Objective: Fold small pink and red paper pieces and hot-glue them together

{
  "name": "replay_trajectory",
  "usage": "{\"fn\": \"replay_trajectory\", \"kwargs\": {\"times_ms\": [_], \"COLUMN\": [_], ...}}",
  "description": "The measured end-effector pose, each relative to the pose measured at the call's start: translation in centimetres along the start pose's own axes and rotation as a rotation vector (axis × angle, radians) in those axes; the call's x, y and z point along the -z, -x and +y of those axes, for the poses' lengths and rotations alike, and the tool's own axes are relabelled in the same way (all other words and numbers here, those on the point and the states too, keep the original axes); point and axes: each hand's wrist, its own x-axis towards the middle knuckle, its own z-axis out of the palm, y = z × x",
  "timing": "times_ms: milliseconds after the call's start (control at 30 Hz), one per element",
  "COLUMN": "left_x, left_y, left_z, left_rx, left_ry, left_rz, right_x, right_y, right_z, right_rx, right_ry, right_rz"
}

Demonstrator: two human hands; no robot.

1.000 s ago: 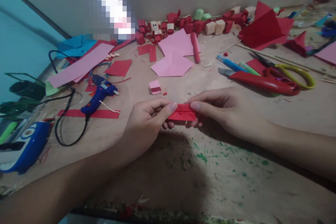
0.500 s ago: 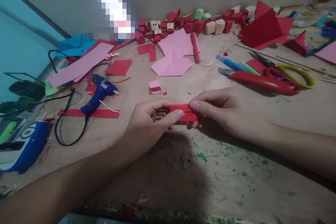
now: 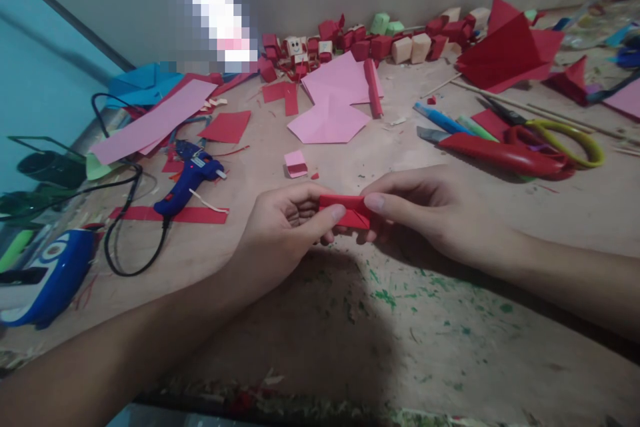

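A small folded piece of red paper (image 3: 354, 213) is held level above the table, creased along its front. My left hand (image 3: 295, 217) pinches its left end, thumb on top and fingers beneath. At the other end, my right hand (image 3: 420, 210) grips the right edge between thumb and fingers. The fingers under the paper are partly hidden. Just beyond the hands lie a small folded pink paper piece (image 3: 296, 164) and a tiny red scrap (image 3: 315, 176).
A blue glue gun (image 3: 187, 180) with a black cord rests on the left, near a blue-and-white tape dispenser (image 3: 55, 277). Yellow-handled scissors (image 3: 567, 140) and a red utility knife (image 3: 500, 152) lie right. Pink sheets (image 3: 330, 121) and several paper cubes (image 3: 380, 47) are farther back.
The red paper has shifted very slightly left with both hands. My right thumb sits a little differently on its edge. Both hands keep their hold.
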Motion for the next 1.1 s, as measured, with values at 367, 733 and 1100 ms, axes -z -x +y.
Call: {"fn": "replay_trajectory", "kwargs": {"times_ms": [367,733,1100], "left_x": [0.47,0.86,0.8], "left_y": [-0.12,-0.23,-0.13], "left_z": [-0.37,-0.41,-0.27], "left_rx": [-0.005,0.03,0.047], "left_ry": [-0.037,0.0,-0.028], "left_rz": [-0.007,-0.064,-0.066], "right_x": [0.19,-0.37,-0.41], "right_y": [0.06,0.15,0.43], "right_z": [0.54,0.05,0.1], "right_rx": [0.006,0.111,0.135], "right_ry": [-0.105,0.079,0.221], "right_rz": [-0.008,0.123,0.129]}}
